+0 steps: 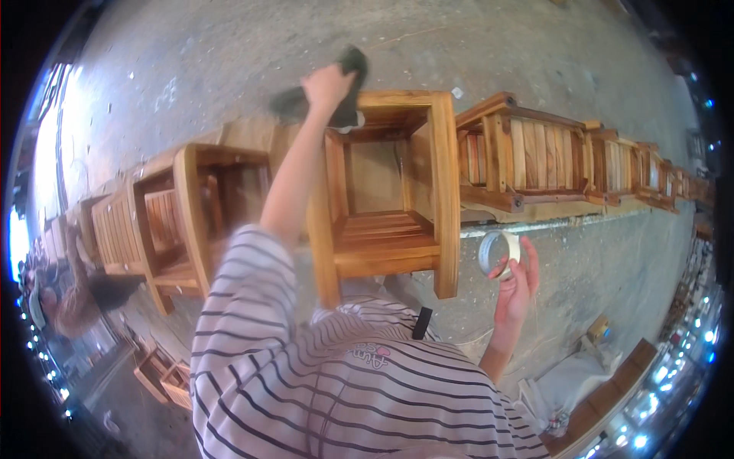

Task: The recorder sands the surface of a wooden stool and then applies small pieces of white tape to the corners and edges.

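Tape (514,246) in a pale roll sits up in the right hand (516,287), out to the right of a wooden frame (388,262) that stands directly in front of the person. The right thumb and fingers are partly closed on the ring, with at least one fingertip showing in its open middle; a light hold like this seems enough for so slight a thing, and holding it off to the side leaves the frame uncovered.

The left hand (326,86) reaches to the far left corner of the frame, its fingers closed around a dark object (355,98). Motion blurs it, so I cannot tell its kind, nor whether it touches the wood. The arm is stretched well forward, probably because that corner lies on the side away from the body.

More wooden pieces (544,157) run off in a line to the right, and another wooden piece (193,222) stands just left of the frame. Lining them up presumably keeps each within reach from one side. Brown sheeting (248,138) lies beneath part of the row, perhaps to protect the wood from the concrete floor (229,61).
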`<state>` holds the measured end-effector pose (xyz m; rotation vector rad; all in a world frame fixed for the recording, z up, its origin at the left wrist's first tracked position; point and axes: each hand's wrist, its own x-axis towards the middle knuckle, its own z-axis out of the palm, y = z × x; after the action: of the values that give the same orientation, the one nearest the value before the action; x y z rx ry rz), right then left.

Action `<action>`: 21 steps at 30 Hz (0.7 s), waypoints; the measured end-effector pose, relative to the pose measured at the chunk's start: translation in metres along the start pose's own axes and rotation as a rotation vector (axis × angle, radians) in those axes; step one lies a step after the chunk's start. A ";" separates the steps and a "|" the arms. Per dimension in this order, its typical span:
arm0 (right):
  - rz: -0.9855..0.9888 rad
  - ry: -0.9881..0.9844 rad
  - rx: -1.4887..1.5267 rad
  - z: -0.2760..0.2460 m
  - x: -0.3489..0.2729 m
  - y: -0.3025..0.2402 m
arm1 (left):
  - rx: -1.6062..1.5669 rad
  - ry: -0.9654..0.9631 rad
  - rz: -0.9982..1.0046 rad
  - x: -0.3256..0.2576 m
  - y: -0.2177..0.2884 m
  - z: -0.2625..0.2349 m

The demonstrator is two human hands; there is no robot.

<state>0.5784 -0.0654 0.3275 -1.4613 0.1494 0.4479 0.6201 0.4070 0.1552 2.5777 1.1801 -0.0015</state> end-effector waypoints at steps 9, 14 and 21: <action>-0.099 0.078 0.087 -0.028 -0.026 -0.012 | -0.498 0.137 0.649 -0.130 0.187 0.058; -0.178 0.084 0.177 -0.055 -0.009 -0.026 | -0.458 -0.112 0.904 -0.290 0.159 0.039; -0.222 0.010 0.231 -0.105 0.005 -0.074 | -0.617 -0.867 0.861 -0.373 0.191 0.032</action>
<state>0.6294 -0.1699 0.3818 -1.2369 0.0441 0.2344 0.5183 0.0046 0.2247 1.9404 -0.2365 -0.4334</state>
